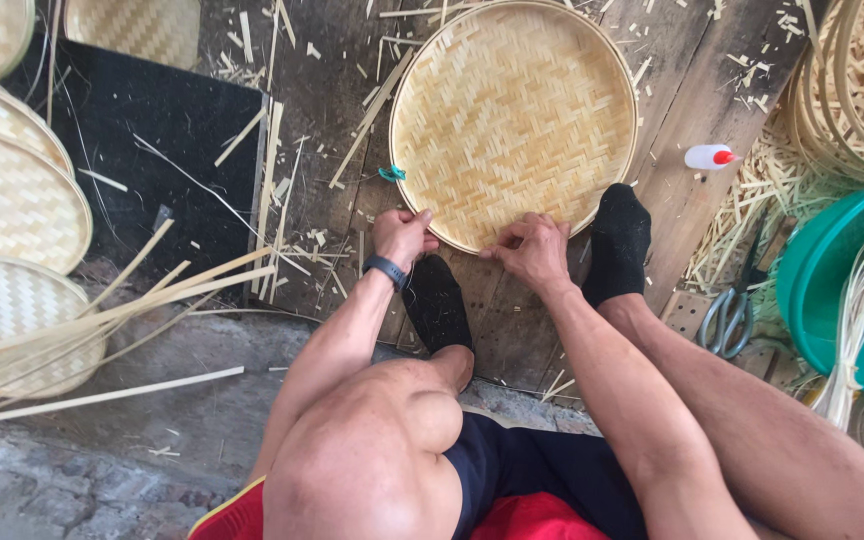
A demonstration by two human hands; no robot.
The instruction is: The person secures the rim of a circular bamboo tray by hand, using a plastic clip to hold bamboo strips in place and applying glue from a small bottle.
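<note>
The round, shallow tray of pale woven bamboo lies flat on the dark wooden plank floor at twelve o'clock from the seated person, its near rim pulled in close between two black-socked feet, which seem set there to brace it while the edge is worked. The left hand, a dark band at its wrist, is curled shut and pinches the rim at about seven o'clock on the tray, just below a small green tie knotted on the hoop; the right hand is likewise closed, fingers pressed down on the rim at about six o'clock. The tray shows a tight herringbone weave, evenly straw-coloured, inside a smooth bent hoop, with no gaps that can be made out. At nine o'clock lie stacked woven discs and long bamboo strips; at three o'clock sit a small white bottle with a red cap, grey-handled scissors and a green plastic basin, all within easy reach.
</note>
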